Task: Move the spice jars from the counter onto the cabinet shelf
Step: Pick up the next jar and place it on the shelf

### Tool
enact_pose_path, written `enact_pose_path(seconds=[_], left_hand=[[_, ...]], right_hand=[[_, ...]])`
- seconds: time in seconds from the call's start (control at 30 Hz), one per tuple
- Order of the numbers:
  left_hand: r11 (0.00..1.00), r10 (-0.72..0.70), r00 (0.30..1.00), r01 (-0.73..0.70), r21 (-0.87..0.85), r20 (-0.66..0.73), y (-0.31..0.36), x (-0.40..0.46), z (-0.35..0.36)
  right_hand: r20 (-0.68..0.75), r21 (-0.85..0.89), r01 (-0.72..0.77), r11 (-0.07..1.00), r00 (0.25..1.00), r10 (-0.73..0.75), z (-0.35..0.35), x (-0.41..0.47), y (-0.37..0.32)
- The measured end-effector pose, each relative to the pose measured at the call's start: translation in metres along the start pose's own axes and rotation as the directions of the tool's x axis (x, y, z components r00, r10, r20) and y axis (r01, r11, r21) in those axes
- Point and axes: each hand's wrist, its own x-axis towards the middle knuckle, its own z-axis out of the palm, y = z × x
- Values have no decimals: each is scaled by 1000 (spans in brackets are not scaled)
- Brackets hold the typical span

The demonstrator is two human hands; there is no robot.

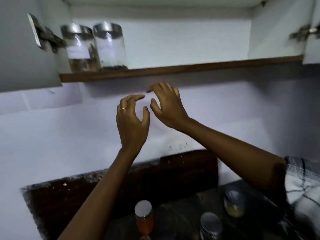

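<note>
Nearest the lens, three spice jars sit on the dark counter [173,220] at the bottom edge: an orange-filled jar [144,218] with a pale lid, a silver-lidded jar [210,225] cut off by the frame, and a yellowish-filled jar [234,204] partly tucked under my right forearm. Two clear jars are already up on the cabinet shelf [190,67]: a labelled jar [80,48] with dark contents and a second clear jar [110,45] just beside it, both at the left end, close to the shelf's front edge. My left hand [132,122] and right hand [167,105] hang in mid-air between counter and shelf, close together, thumbs nearly meeting, fingers loosely curled and spread, holding nothing. I read this as a between-jars gap: two placed, three to go, no grasp in hand. Next move, I judge, calls for dropping a hand to the counter, taking one jar round its body, lifting it clear of the shelf lip and setting it on the bare run right of the placed pair. Hard to make out: motion blur smears the whole view, the label text is unreadable, and the second shelf jar shows only a thin dark layer at its base. Hinges [48,38] show on the open doors; a checked cloth [302,181] is clipped at right.
</note>
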Motion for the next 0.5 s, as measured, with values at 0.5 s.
enact_pose_path(seconds=[0.5], left_hand=[[897, -146, 827, 342, -280, 542, 72, -215, 85]], right_hand=[[117, -221, -361, 906, 913, 392, -83, -218, 82]])
